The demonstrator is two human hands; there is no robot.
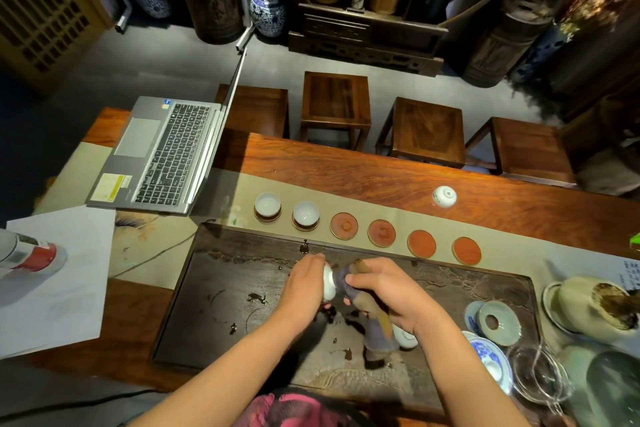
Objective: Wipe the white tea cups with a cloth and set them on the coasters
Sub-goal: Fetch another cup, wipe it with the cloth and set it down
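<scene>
Dark carved wood makes up the tea tray (pixel 221 288), which lies on a long wooden table (pixel 363 173) and serves as the landmark. Above the tray's middle, the left hand (pixel 304 282) grasps a white tea cup (pixel 329 282) turned on its side, mouth toward the right hand (pixel 388 291), probably so the inside can be reached. That right hand is clenched on a grey-brown cloth (pixel 375 319), one end pushed into the cup's mouth while the rest hangs down to the tray. Holding the cup over the tray likely lets any drips fall onto its wet, stained top rather than the table runner.

Just beyond the tray's far edge runs a row of six coasters. The two nearest the laptop (pixel 162 156) already carry wiped cups (pixel 267 203) (pixel 305 212), upright and centred. Four red coasters (pixel 344 225) (pixel 381 233) (pixel 421 244) (pixel 466 251) lie bare, the order suggesting the row is filled from the laptop end.

Farther beyond the tray, an upturned cup (pixel 444 196) lies alone on the bare wood, foot ring up. Another white cup (pixel 405 340) sits on the tray just beneath the right forearm, partly hidden by the cloth. I judge the task about a third done, this cup being the third.
</scene>
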